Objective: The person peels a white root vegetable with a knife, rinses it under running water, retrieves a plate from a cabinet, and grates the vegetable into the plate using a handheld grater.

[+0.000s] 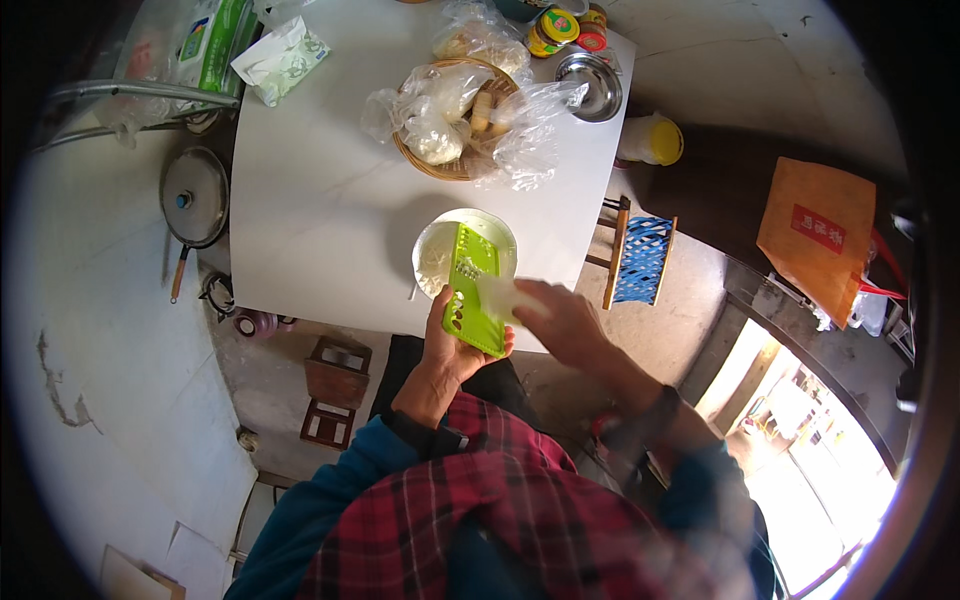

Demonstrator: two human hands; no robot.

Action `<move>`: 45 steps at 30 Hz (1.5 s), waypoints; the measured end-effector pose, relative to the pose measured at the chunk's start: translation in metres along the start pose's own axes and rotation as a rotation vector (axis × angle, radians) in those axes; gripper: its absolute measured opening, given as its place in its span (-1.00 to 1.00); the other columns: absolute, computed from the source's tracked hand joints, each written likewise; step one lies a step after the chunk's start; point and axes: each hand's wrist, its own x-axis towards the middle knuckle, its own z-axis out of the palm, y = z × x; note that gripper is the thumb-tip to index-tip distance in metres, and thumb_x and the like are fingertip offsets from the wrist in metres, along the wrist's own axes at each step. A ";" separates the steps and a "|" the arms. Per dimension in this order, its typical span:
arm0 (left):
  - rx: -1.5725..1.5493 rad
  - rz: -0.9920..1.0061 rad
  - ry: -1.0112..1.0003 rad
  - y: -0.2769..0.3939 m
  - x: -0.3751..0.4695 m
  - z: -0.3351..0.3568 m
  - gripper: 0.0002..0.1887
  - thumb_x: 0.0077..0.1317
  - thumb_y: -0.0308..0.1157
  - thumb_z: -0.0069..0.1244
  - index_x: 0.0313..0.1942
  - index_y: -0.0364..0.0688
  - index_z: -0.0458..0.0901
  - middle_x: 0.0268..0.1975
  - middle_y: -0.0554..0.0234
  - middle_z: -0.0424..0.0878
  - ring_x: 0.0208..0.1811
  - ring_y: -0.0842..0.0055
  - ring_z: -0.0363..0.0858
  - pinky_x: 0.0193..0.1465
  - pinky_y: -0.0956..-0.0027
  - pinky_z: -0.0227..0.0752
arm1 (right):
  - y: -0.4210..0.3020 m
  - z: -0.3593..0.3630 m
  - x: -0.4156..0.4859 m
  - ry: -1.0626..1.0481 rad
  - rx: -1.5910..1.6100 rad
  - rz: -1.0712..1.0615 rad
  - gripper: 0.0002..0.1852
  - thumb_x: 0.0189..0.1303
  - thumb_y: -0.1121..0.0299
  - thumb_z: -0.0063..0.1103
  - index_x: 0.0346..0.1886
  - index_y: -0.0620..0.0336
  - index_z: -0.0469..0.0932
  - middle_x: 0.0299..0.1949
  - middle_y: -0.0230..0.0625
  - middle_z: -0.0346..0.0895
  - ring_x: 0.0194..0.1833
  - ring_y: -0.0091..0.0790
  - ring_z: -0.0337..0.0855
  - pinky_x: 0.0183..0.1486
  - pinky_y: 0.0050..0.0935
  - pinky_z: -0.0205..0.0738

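Observation:
A green plastic grater (478, 322) lies tilted across my left hand (445, 351), which grips its near end. Its far end reaches over a white bowl (512, 238) at the near side of the table. Pale shreds (435, 259) lie in the bowl, and white bits cling to the grater's holes. My right hand (559, 315) holds a whitish piece of food (504, 296) against or just above the grater's face. The piece is blurred, so I cannot tell what kind it is.
On the white table (315, 202) stands a wicker basket (427, 171) with plastic bags. Beyond it are a metal bowl (600, 86) and jars (553, 31). A tissue pack (283, 60) lies far left. A blue woven stool (641, 259) stands right, a wooden stool (337, 379) left.

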 end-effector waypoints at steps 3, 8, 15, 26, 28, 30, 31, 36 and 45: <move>0.053 0.011 0.031 0.001 -0.001 0.004 -0.30 0.20 0.29 -0.21 0.08 -0.13 0.43 -0.10 -0.07 0.51 -0.22 0.03 0.54 -0.13 -0.01 0.45 | -0.005 0.006 0.002 -0.004 -0.046 0.014 -0.50 0.16 -0.02 0.05 0.17 -0.13 0.46 -0.12 -0.02 0.57 -0.10 0.00 0.62 0.00 -0.08 0.46; 0.074 -0.003 0.060 0.003 -0.003 0.001 -0.28 0.19 0.29 -0.19 0.10 -0.15 0.42 -0.14 -0.12 0.51 -0.21 0.01 0.54 -0.11 -0.05 0.44 | 0.004 0.029 0.092 0.047 -0.137 0.148 -0.53 0.15 -0.02 0.06 0.09 -0.05 0.52 -0.16 -0.02 0.59 -0.10 0.02 0.61 -0.02 -0.05 0.46; 0.037 -0.036 -0.025 0.005 0.000 0.002 -0.26 0.20 0.31 -0.23 0.11 -0.18 0.41 -0.17 -0.13 0.54 -0.22 0.00 0.56 -0.10 -0.04 0.44 | 0.001 0.008 0.003 -0.043 0.050 -0.002 -0.50 0.15 -0.04 0.09 0.15 -0.17 0.46 -0.12 0.02 0.56 -0.06 0.04 0.59 0.04 -0.06 0.43; 0.049 -0.031 0.002 0.004 -0.004 0.003 -0.30 0.22 0.28 -0.22 0.11 -0.14 0.40 -0.11 -0.09 0.52 -0.20 0.04 0.55 -0.09 -0.03 0.44 | -0.002 0.006 0.020 -0.011 -0.004 0.017 -0.54 0.15 -0.01 0.06 0.12 -0.15 0.50 -0.15 -0.03 0.59 -0.07 0.00 0.61 0.03 -0.08 0.45; -0.025 -0.022 -0.078 0.004 -0.003 0.004 -0.28 0.21 0.29 -0.21 0.11 -0.15 0.40 -0.13 -0.10 0.53 -0.21 0.04 0.57 -0.10 -0.02 0.44 | -0.002 0.008 0.011 -0.078 0.008 0.019 -0.53 0.15 0.00 0.06 0.13 -0.16 0.48 -0.18 0.01 0.58 -0.10 0.03 0.61 0.01 -0.06 0.45; 0.061 -0.016 0.012 0.005 -0.004 0.004 -0.28 0.21 0.29 -0.21 0.10 -0.16 0.40 -0.14 -0.09 0.54 -0.21 0.04 0.57 -0.11 -0.02 0.45 | -0.002 0.016 0.029 -0.011 -0.030 0.053 -0.53 0.15 -0.01 0.06 0.12 -0.11 0.48 -0.18 0.02 0.57 -0.11 0.03 0.62 -0.01 -0.06 0.46; 0.091 -0.017 0.080 0.006 -0.005 0.004 -0.28 0.20 0.29 -0.21 0.10 -0.16 0.40 -0.15 -0.09 0.54 -0.21 0.04 0.57 -0.11 -0.02 0.45 | -0.001 0.023 0.056 0.000 -0.061 0.074 -0.53 0.15 -0.01 0.06 0.11 -0.09 0.48 -0.18 0.02 0.57 -0.12 0.03 0.62 -0.02 -0.06 0.47; 0.081 -0.014 0.034 0.006 -0.004 0.004 -0.28 0.20 0.29 -0.21 0.08 -0.17 0.43 -0.15 -0.09 0.55 -0.21 0.03 0.57 -0.12 -0.01 0.46 | 0.001 0.017 0.081 0.000 -0.078 0.196 -0.54 0.15 -0.02 0.05 0.09 -0.09 0.52 -0.15 -0.06 0.61 -0.09 -0.04 0.62 0.01 -0.07 0.44; 0.075 -0.020 0.062 0.008 -0.008 0.002 -0.30 0.21 0.28 -0.21 0.09 -0.15 0.43 -0.15 -0.07 0.55 -0.21 0.01 0.58 -0.10 -0.04 0.45 | -0.001 0.037 0.077 0.001 -0.069 0.101 -0.49 0.17 -0.03 0.03 0.19 -0.14 0.43 -0.14 0.06 0.56 -0.09 0.11 0.59 0.03 -0.02 0.42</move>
